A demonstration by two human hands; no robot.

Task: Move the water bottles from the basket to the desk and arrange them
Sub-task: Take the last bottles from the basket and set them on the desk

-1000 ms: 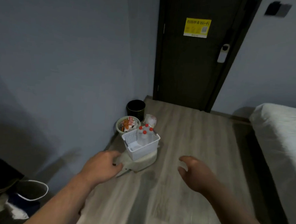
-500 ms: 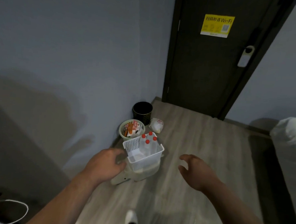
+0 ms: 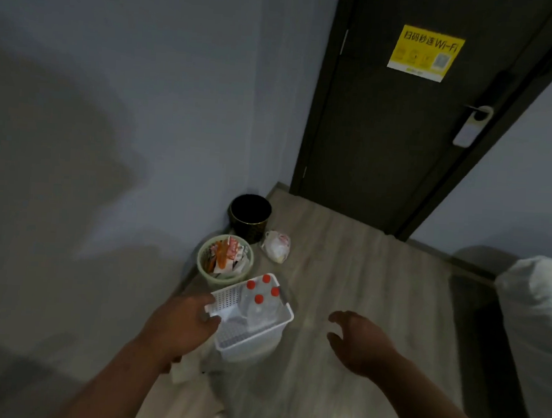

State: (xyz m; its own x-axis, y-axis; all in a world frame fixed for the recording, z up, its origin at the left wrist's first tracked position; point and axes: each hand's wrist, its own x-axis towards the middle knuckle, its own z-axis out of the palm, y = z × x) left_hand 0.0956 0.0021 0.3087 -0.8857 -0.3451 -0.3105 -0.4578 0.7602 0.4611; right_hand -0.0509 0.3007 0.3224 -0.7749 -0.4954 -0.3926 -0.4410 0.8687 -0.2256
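A white perforated basket (image 3: 254, 336) stands on a pale low object (image 3: 249, 355) on the wooden floor by the left wall. Several clear water bottles (image 3: 258, 308) with red caps stand upright in its far half. My left hand (image 3: 180, 322) is at the basket's left rim, with finger and thumb closed on the rim's edge. My right hand (image 3: 358, 341) hovers to the right of the basket, apart from it, fingers spread and loosely bent, holding nothing. No desk is in view.
Behind the basket stand a green bin (image 3: 224, 260) full of wrappers and a black bin (image 3: 250, 218), with a tied plastic bag (image 3: 275, 246) beside them. A dark door (image 3: 386, 134) closes the far end. A white bed (image 3: 537, 305) lines the right.
I have come closer to the basket and the view has swung left. My left hand has reached forward from short of the basket to its left rim. The right hand stays spread.
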